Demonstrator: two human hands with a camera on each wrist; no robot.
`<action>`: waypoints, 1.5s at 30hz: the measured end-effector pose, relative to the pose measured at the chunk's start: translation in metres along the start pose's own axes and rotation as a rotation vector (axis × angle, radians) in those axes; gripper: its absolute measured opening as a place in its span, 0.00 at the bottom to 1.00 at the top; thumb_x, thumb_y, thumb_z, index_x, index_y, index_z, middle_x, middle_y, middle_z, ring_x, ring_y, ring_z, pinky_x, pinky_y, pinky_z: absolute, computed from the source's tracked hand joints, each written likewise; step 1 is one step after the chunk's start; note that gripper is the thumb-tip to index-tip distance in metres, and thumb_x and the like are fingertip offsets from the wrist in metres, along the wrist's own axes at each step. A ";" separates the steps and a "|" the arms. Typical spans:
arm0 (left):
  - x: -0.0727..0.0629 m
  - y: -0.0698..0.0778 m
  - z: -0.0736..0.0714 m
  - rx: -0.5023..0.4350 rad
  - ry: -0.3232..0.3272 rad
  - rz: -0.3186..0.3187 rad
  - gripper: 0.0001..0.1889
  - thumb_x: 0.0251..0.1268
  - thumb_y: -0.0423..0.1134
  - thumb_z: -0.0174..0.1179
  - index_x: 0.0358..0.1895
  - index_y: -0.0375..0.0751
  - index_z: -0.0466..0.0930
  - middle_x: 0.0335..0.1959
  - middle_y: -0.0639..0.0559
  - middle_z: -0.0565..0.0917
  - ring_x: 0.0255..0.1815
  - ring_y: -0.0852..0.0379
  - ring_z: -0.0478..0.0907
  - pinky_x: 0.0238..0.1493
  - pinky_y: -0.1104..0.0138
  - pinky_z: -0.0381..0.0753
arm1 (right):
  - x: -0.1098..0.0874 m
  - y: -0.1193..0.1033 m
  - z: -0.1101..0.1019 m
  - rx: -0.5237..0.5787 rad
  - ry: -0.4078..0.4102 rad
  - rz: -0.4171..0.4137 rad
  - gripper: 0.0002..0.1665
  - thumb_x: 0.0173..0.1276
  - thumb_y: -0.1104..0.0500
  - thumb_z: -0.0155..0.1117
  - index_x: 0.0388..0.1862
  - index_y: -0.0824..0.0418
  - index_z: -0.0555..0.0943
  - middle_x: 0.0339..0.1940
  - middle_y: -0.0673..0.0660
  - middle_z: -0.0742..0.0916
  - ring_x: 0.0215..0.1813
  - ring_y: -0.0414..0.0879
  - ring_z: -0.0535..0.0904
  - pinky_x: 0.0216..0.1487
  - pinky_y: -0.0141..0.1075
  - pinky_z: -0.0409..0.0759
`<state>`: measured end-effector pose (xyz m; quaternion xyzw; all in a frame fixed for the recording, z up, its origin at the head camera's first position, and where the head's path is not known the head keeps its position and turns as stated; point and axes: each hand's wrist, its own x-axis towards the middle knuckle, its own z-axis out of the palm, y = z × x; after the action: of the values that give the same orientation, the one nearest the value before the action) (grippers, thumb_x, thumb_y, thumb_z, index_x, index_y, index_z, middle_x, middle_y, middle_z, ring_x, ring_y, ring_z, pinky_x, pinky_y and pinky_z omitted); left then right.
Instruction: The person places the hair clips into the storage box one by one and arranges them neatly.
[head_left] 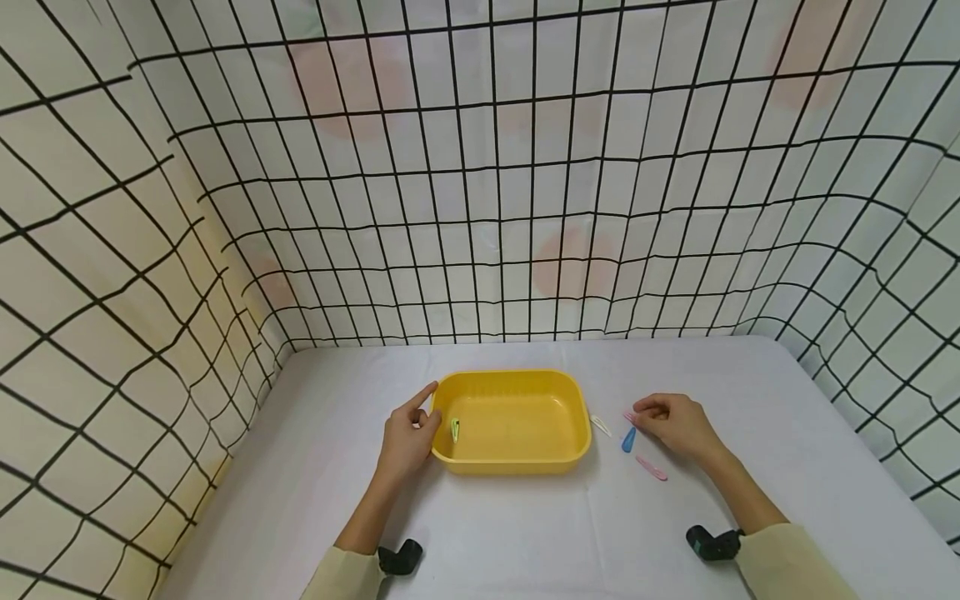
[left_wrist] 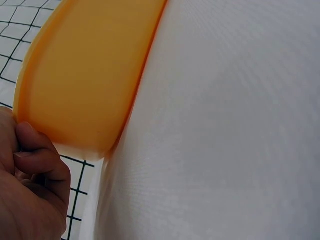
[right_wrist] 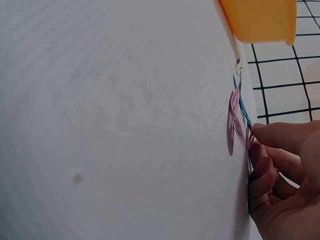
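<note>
A shallow yellow plastic tray (head_left: 510, 467) sits on the table, with a green snap hair clip (head_left: 454, 430) inside at its left end. My left hand (head_left: 408, 437) grips the tray's left rim, index finger stretched along the far corner. To the right of the tray, my right hand (head_left: 677, 423) pinches a pink hair clip (head_left: 629, 417) between thumb and fingertips, low at the tabletop. Around it lie a blue hair clip (head_left: 628, 440), another pink hair clip (head_left: 651, 468) and a white hair clip (head_left: 600, 426) beside the tray's right wall.
A white cloth covers the table (head_left: 517, 533). Black wire grid panels (head_left: 510, 175) backed with pale fabric stand behind it and along both sides. A dark wrist-worn device (head_left: 401, 557) is on the left wrist, and another dark device (head_left: 712, 543) on the right.
</note>
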<state>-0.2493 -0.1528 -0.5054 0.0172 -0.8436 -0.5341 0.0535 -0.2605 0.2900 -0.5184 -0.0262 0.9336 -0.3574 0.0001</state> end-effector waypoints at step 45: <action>0.000 -0.001 -0.001 -0.015 -0.015 0.004 0.27 0.72 0.40 0.61 0.72 0.59 0.75 0.18 0.53 0.71 0.12 0.58 0.64 0.15 0.73 0.68 | -0.002 0.000 -0.006 -0.007 0.038 0.097 0.19 0.73 0.54 0.65 0.50 0.69 0.86 0.44 0.64 0.89 0.47 0.55 0.83 0.44 0.43 0.81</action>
<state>-0.2493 -0.1538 -0.5058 0.0109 -0.8399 -0.5405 0.0484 -0.2585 0.2948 -0.5140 0.0257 0.9348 -0.3541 -0.0004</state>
